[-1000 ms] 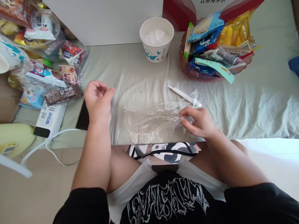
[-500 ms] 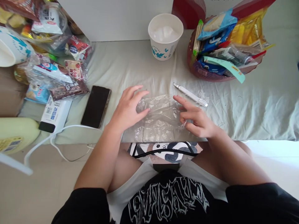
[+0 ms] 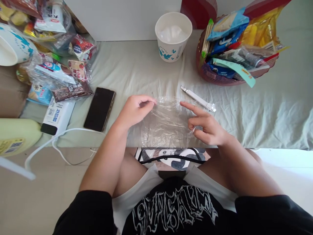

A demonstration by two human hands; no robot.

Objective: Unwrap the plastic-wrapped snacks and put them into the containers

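Note:
A crinkled clear plastic bag [image 3: 166, 122] lies flat between my hands, its lower part at the front edge of the cloth-covered surface. My left hand [image 3: 135, 109] is closed, with thumb and forefinger pinched together at the bag's upper left corner. On the bag's right side is my right hand [image 3: 206, 125]. Its index finger points out over the film near the upper right corner, while the thumb and other fingers curl around a fold of plastic. Just beyond that hand lies a slim white utility knife [image 3: 198, 99], slanted.
A patterned paper cup [image 3: 172, 44] holding clear plastic stands at the back. Behind the right hand sits a basket [image 3: 207, 73] of packaged snacks. To the left are a phone [image 3: 99, 109], a white power strip [image 3: 58, 117] with cables, snack packets [image 3: 72, 91] and a yellowish bottle [image 3: 18, 137].
My left hand has gone from spread fingers to a pinch at the bag's corner. The bag looks flatter and straighter, and my right hand has hardly moved.

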